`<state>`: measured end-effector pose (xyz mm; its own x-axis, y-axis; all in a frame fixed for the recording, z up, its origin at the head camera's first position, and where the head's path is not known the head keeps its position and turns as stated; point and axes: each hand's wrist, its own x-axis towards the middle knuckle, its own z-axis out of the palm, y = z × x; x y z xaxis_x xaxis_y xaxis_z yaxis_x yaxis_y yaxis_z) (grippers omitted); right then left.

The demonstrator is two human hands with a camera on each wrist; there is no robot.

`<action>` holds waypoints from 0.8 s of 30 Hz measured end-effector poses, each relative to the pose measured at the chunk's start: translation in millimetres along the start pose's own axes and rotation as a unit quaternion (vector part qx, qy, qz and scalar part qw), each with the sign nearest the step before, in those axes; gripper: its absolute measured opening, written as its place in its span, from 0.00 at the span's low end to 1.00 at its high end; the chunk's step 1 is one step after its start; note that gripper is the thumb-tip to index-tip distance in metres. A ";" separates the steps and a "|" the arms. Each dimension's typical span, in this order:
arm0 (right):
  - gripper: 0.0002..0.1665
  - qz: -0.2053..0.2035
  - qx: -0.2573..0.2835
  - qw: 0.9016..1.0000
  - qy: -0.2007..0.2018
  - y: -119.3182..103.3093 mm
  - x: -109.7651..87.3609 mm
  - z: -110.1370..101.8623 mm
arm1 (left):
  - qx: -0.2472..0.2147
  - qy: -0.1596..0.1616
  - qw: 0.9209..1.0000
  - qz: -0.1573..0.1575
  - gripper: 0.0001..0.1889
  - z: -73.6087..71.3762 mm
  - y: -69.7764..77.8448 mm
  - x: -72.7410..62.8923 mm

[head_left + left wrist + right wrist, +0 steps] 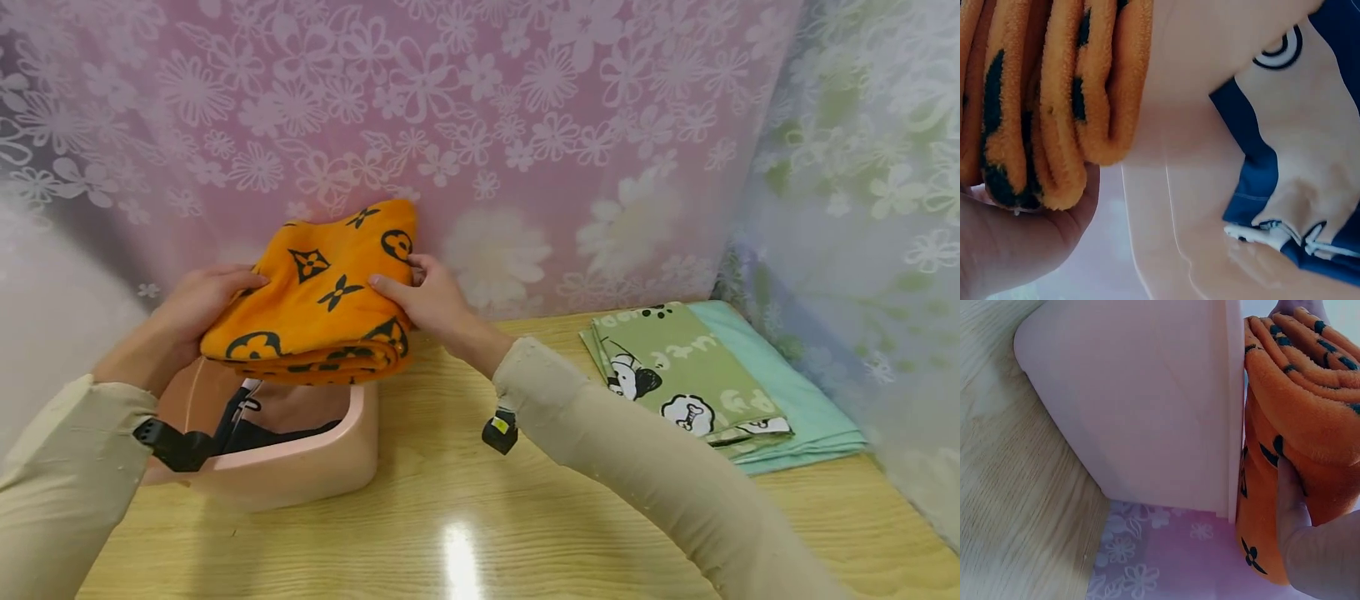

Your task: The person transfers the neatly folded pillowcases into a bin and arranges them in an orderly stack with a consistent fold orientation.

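A thick folded orange towel (322, 275) with dark flower-like motifs is held above a pale pink plastic bin (300, 475). My left hand (197, 304) grips its left side, the thumb on top and the other fingers largely hidden beneath. On the right side, my right hand (438, 304) holds the towel with the thumb lying over its upper face. The right wrist view shows the towel's rolled layers beside the bin's outer wall (1141, 412). Inside the bin lies a garment (1297, 137), pale with navy edging and a white drawstring or trim.
On the wooden table (465, 467), to the right, a folded green cloth (675, 367) with cartoon prints lies on a folded mint cloth (795, 400). A pink floral curtain (480, 150) hangs behind the table, with a pale floral one (862, 208) at the right side.
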<state>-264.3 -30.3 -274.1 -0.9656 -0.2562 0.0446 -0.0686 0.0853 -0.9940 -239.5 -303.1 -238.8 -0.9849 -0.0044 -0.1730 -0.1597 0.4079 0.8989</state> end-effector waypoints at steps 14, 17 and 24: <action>0.41 -0.007 -0.009 0.999 -0.053 2.6 1.2 29.4 | -0.065 -0.073 0.994 -0.057 0.25 -36.4 -23.2 -6.7; 0.40 -0.004 -0.009 0.998 -0.066 2.8 0.2 36.6 | -0.056 -0.082 0.993 -0.071 0.22 -41.7 -30.1 -7.9; 0.41 0.009 -0.056 0.996 -0.069 4.4 -0.3 47.8 | -0.028 -0.087 0.993 -0.081 0.33 -48.7 -39.0 -8.2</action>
<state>-252.3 -75.8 -283.2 -0.9242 -0.3820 0.0042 -0.0860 0.1972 -0.9766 -228.4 -363.4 -252.8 -0.9204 0.0943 -0.3795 -0.3233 0.3626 0.8741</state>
